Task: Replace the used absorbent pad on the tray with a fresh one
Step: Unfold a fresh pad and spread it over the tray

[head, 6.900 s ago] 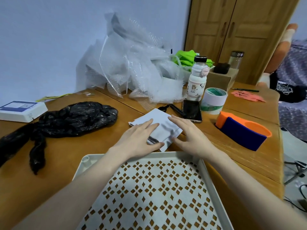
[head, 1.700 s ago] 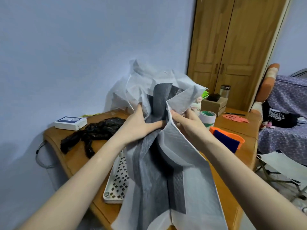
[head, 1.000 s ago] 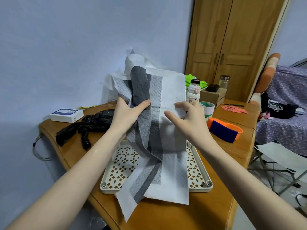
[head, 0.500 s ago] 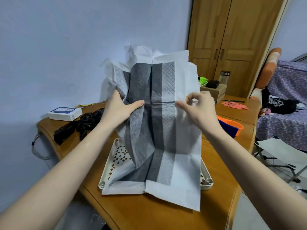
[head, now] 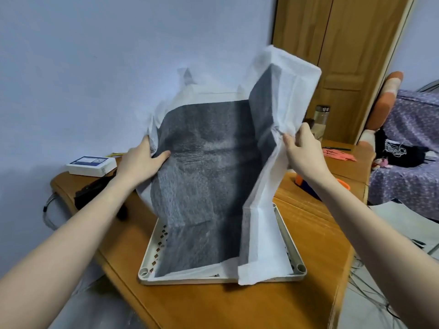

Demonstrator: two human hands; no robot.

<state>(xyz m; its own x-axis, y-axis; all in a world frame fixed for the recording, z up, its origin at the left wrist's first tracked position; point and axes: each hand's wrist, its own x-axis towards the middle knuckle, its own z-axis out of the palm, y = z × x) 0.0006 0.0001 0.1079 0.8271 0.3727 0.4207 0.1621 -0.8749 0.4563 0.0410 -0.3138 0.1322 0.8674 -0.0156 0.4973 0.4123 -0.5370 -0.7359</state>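
A fresh absorbent pad [head: 209,193], dark grey in the middle with white borders, hangs spread out above the cream tray [head: 291,248]. Its lower edge rests on the tray's near end. My left hand [head: 140,162] grips the pad's left border and my right hand [head: 303,153] pinches its right border, which is still folded inward. The pad's upper part stands up above my hands. Most of the tray's patterned floor is hidden under the pad; a strip shows at the left.
The tray lies on a wooden table [head: 237,305]. A black plastic bag [head: 95,188] and a white box [head: 91,165] lie at the left. An orange and blue holder [head: 306,186] stands behind my right wrist. A wooden wardrobe [head: 337,55] and purple-covered furniture [head: 408,148] are at the right.
My hands have moved apart, and the pad has unfolded wider, now showing one broad grey area. Its lower edge has settled further onto the tray.
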